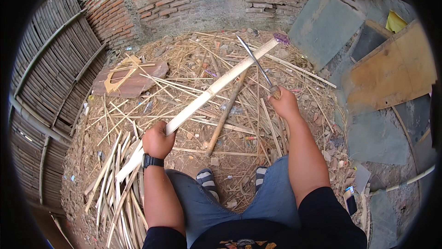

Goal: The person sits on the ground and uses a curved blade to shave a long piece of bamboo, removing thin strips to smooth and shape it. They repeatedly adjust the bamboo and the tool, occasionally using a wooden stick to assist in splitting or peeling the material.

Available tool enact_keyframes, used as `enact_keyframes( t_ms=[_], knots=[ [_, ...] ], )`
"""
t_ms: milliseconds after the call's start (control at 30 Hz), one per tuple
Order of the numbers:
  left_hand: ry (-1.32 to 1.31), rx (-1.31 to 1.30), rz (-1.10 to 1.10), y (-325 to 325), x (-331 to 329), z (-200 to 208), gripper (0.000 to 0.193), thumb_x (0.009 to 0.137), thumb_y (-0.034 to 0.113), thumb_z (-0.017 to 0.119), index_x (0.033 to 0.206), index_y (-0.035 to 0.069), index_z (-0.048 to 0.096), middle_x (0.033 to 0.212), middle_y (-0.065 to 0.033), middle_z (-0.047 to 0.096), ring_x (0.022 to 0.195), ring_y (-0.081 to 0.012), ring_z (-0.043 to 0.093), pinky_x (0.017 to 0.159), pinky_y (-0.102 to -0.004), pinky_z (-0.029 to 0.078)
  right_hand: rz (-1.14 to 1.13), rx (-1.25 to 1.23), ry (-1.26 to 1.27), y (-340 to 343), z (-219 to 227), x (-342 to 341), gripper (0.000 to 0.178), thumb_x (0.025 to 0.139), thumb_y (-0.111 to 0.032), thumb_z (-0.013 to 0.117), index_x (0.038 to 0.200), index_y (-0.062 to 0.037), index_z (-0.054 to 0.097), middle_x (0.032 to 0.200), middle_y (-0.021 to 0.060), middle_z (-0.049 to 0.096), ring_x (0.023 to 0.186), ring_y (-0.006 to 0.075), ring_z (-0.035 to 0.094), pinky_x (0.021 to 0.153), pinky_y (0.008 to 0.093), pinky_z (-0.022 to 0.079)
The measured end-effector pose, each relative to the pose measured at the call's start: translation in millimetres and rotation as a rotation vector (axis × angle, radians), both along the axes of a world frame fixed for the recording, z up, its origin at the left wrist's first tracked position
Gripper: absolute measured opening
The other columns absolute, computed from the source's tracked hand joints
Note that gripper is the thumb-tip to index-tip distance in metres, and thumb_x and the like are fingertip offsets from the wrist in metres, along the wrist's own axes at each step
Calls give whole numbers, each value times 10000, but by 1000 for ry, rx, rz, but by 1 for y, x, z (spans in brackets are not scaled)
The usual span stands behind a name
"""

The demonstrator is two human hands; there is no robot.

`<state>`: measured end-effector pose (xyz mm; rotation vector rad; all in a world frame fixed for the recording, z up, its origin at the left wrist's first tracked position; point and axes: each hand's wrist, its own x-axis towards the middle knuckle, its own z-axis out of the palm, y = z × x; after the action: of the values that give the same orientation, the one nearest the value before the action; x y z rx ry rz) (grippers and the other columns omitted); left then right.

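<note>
My left hand [159,141], with a dark watch on its wrist, is closed around a long pale split bamboo strip [209,93]. The strip slants from the lower left up to the far right, and its near end sticks out behind my hand. In my right hand [283,104] is the wooden handle of a long-bladed knife [260,67]. Its narrow metal blade points up and to the left, crossing the strip near its far end. Whether the edge has cut into the bamboo, I cannot tell.
Many cut strips [120,182] are heaped beside my left leg. A bamboo pole [225,114] and scattered slivers cover the dirt ahead. A reddish board [131,79] lies far left, near a bamboo fence [50,69]. Grey slabs [324,25] lean at the right; a brick wall [202,0] stands behind.
</note>
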<state>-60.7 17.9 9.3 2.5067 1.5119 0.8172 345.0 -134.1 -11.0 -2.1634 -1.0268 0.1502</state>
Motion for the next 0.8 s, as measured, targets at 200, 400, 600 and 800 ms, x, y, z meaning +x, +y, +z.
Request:
enact_keyframes(
  t_ms=[200, 400, 600, 800],
  knots=[
    [20, -10, -9, -1, 1, -1, 306, 806, 318, 819, 786, 60, 655, 745, -174, 694, 710, -409, 676, 633, -493, 526, -5, 50, 25, 2, -3, -11, 388, 880, -305, 782, 1149, -35, 708, 1005, 246, 735, 993, 421, 710, 867, 483, 546],
    [-14, -49, 32, 1, -1, -4, 348, 815, 342, 840, 782, 50, 653, 725, -187, 687, 692, -416, 676, 618, -488, 525, 272, -149, 8, 7, 18, -50, 439, 874, -289, 792, 1240, -64, 700, 1087, 226, 740, 1037, 403, 708, 896, 466, 551],
    [-31, -52, 12, 0, -1, -3, 359, 810, 354, 849, 783, 51, 658, 725, -188, 690, 688, -417, 678, 608, -481, 525, 363, -183, -46, 6, 19, -54, 526, 866, -290, 803, 1327, -72, 676, 1120, 227, 734, 1054, 395, 704, 924, 468, 552],
    [8, -37, 13, 2, 1, -4, 372, 812, 383, 840, 778, 58, 661, 718, -180, 687, 691, -413, 676, 617, -491, 524, 148, -137, 1, 0, 16, -27, 538, 878, -301, 792, 1317, -18, 663, 1103, 243, 735, 1052, 394, 708, 925, 467, 546]
  ],
)
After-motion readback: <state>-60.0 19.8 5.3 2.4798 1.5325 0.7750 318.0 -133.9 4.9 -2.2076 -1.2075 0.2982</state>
